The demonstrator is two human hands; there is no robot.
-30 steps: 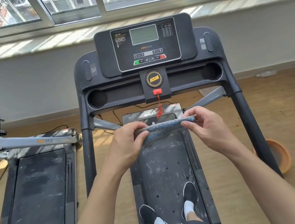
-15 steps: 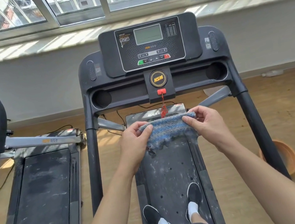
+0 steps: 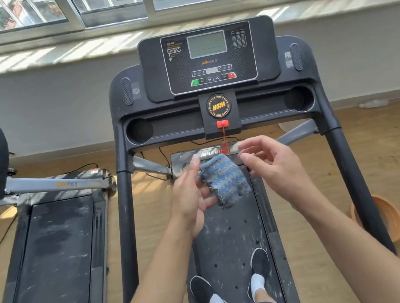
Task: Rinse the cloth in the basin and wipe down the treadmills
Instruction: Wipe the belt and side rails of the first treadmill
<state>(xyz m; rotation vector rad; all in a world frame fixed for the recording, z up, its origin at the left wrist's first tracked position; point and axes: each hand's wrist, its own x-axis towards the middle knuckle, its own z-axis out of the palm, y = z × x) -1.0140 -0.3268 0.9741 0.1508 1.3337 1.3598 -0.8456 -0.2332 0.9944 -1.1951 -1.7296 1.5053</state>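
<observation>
One orange basin point(image 3: 393, 217), contents unclear.

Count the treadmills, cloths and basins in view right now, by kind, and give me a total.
Treadmills: 2 (treadmill underfoot, left treadmill)
Cloth: 1
Basin: 1
Total: 4

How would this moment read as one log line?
left hand: holds cloth | right hand: open, beside cloth | stance: on treadmill belt | basin: floor, right
</observation>
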